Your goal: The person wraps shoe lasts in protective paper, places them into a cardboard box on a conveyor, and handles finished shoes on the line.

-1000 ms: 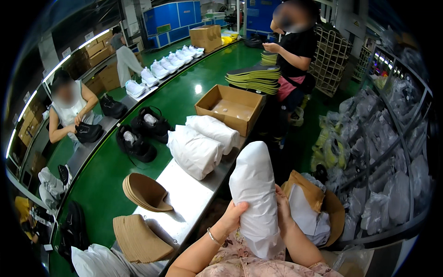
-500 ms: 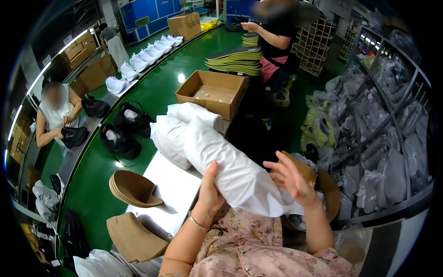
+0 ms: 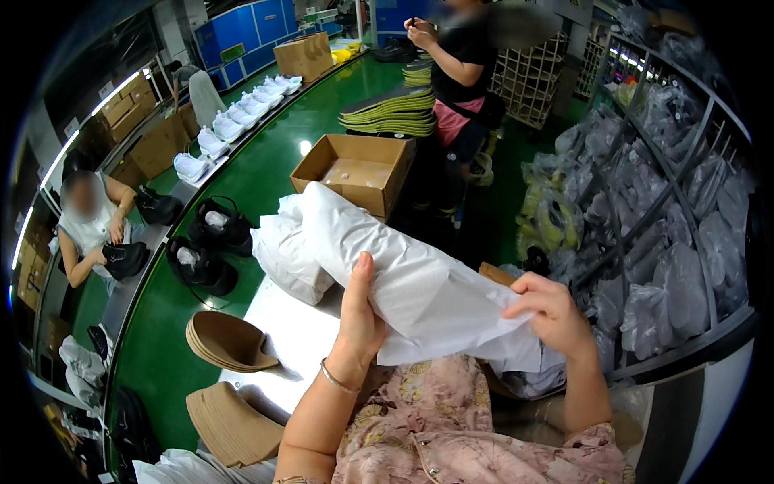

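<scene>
Left hand [image 3: 360,315]: grips white bundle [image 3: 419,278], fingers hidden behind | right hand [image 3: 558,316]: fingers pinch its end | inside unseen

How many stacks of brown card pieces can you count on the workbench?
2: one curled stack, and one flatter, fanned stack just below it in the picture, nearer the person. More could be hidden behind the left forearm.
</scene>
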The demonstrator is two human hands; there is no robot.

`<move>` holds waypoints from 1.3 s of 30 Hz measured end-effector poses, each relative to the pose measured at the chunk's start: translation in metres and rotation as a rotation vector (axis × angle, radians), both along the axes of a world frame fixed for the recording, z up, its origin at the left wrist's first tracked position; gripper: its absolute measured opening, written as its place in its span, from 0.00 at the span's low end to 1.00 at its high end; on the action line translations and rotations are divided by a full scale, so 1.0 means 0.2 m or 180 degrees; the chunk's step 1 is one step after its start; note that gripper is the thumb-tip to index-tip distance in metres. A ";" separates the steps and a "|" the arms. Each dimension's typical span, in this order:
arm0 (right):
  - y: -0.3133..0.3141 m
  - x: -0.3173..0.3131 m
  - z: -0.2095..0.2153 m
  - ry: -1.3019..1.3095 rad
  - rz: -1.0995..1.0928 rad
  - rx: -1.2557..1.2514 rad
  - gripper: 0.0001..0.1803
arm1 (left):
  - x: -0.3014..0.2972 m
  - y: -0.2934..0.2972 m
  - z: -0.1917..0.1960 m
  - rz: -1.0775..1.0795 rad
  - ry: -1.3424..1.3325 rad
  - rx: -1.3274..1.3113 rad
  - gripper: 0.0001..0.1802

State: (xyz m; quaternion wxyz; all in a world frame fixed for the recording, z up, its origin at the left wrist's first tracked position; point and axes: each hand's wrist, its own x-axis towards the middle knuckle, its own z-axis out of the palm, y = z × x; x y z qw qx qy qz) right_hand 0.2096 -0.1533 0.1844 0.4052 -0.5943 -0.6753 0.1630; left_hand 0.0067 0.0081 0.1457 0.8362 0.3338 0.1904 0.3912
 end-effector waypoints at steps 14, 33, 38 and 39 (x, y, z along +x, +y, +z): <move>0.34 -0.30 -0.12 -0.1046 -0.1229 -0.0248 0.61 | 0.06 -0.05 -0.04 0.0430 0.0316 0.0604 0.37; 0.39 -0.55 -0.29 0.4014 -0.0237 0.0562 0.09 | 0.09 -0.03 -0.03 0.1041 -0.0190 -0.0265 0.37; 0.43 -0.63 -0.34 0.4564 -0.0487 0.0656 0.03 | 0.08 0.01 -0.11 0.0725 -0.0724 -0.0469 0.38; 0.43 -0.63 -0.34 0.4527 -0.0585 0.0671 0.03 | 0.08 0.03 -0.16 0.0662 -0.0871 -0.0574 0.39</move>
